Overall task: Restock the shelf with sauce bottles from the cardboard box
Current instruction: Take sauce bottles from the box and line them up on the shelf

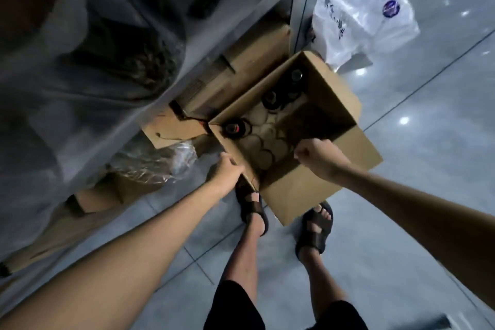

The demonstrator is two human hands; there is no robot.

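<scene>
An open cardboard box [321, 177] sits on the tiled floor in front of my feet. Inside stand a few dark sauce bottles seen from above, one with a red cap [235, 128] near the left corner and others [273, 99] toward the far end; the box bottom shows round hollows. My left hand [227, 169] grips the box's left wall near its front corner. My right hand [318, 155] is closed over the right rim of the box. The grey metal shelf [241, 13] runs diagonally at the upper left.
Flattened cardboard boxes [241, 61] and a crinkled plastic bag [160, 161] lie under the shelf. A white plastic bag [367, 16] sits beyond the box. Plastic-wrapped dark goods [120, 61] fill the shelf. My sandalled feet [313, 225] stand at the box's front.
</scene>
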